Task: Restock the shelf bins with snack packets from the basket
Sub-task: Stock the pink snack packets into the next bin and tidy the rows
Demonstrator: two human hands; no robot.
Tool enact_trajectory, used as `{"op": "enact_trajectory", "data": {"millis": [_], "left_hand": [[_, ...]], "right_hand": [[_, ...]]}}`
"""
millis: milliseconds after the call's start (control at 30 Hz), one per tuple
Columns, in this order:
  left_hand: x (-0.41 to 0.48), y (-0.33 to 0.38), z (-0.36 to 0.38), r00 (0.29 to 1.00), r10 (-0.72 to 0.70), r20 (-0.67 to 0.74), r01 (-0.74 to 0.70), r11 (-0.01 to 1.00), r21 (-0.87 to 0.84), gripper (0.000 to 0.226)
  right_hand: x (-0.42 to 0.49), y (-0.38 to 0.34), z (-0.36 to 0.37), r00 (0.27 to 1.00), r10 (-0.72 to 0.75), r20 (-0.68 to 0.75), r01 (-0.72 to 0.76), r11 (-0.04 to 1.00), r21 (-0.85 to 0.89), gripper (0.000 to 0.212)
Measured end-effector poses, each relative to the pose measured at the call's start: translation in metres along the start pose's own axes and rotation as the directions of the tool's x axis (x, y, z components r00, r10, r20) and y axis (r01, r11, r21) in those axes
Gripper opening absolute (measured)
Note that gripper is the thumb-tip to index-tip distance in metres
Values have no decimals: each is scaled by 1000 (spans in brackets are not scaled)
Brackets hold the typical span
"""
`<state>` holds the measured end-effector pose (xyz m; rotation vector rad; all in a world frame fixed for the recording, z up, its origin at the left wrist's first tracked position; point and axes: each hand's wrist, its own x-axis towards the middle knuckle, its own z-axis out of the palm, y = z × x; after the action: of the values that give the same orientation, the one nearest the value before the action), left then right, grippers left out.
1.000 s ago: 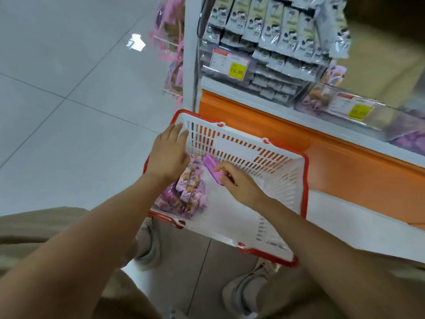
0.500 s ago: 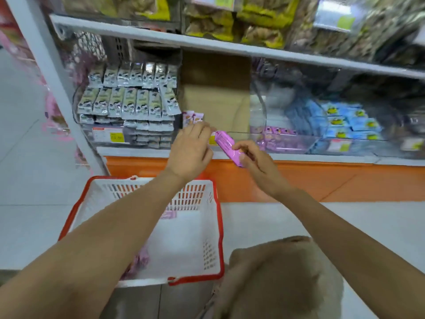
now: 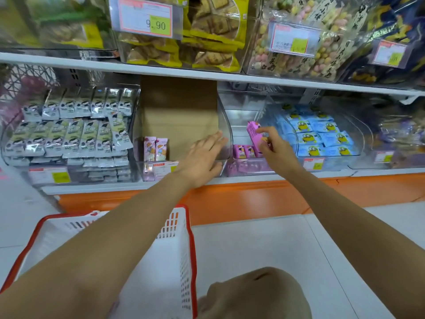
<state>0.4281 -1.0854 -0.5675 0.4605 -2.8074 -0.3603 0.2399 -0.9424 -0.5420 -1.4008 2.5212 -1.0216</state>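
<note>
The magenta snack packet (image 3: pixel 254 134) sits tilted just right of the frame's centre, pinched in the curled fingers of the right hand (image 3: pixel 276 153) above a clear shelf bin (image 3: pixel 243 168). More magenta packets (image 3: pixel 245 151) stand in a row inside that bin. The left hand (image 3: pixel 202 160) is relaxed, its fingers straight against the clear wall of the neighbouring bin, which holds two pale pink packets (image 3: pixel 155 149) in front of brown cardboard (image 3: pixel 179 111). Blue packets (image 3: pixel 322 137) fill the bin to the right, and grey-green packets (image 3: pixel 69 134) fill the one at the left. The white basket with its red rim (image 3: pixel 192 238) lies at lower left.
</note>
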Motion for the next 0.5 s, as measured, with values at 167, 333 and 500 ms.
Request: {"op": "enact_trajectory", "data": {"millis": [167, 333, 500], "left_hand": [[21, -7, 16, 998, 66, 11, -66, 998, 10, 70], [26, -18, 24, 991, 132, -39, -131, 991, 19, 70], [26, -23, 28, 984, 164, -65, -164, 986, 14, 70]], "right_hand": [[59, 21, 20, 990, 118, 79, -110, 989, -97, 28], [104, 41, 52, 978, 173, 116, -161, 981, -106, 34], [135, 51, 80, 960, 237, 147, -199, 951, -237, 37]]}}
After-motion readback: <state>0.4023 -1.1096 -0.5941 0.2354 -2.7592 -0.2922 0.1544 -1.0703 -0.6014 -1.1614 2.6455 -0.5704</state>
